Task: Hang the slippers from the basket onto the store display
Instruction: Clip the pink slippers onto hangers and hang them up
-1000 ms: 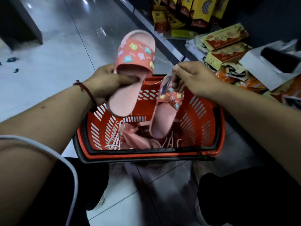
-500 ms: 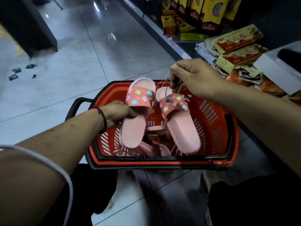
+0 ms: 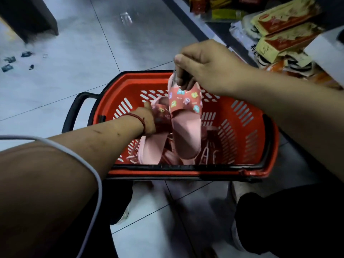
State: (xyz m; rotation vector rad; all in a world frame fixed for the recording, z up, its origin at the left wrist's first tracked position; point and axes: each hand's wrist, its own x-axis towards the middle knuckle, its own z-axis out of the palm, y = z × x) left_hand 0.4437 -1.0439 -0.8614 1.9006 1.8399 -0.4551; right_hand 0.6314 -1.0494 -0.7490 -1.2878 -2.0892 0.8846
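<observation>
Slipper (image 3: pixel 186 131) hangs above the far edge of the basket (image 3: pixel 242 127), pinched at its top by our right grip (image 3: pixel 208 66). Our left grip (image 3: pixel 149 120) clasps a second slipper (image 3: pixel 152 148) near the left edge.

Place: we see a shop.
Signs: our shopping basket (image 3: pixel 242 131) at centre; packaged goods (image 3: pixel 284 17) along a shelf (image 3: pixel 193 23), upper right.

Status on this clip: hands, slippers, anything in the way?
Right hand pinches upper slipper by its top, over red basket. Left hand grips second slipper inside basket. Neither hung yet. Nothing blocking in view.
</observation>
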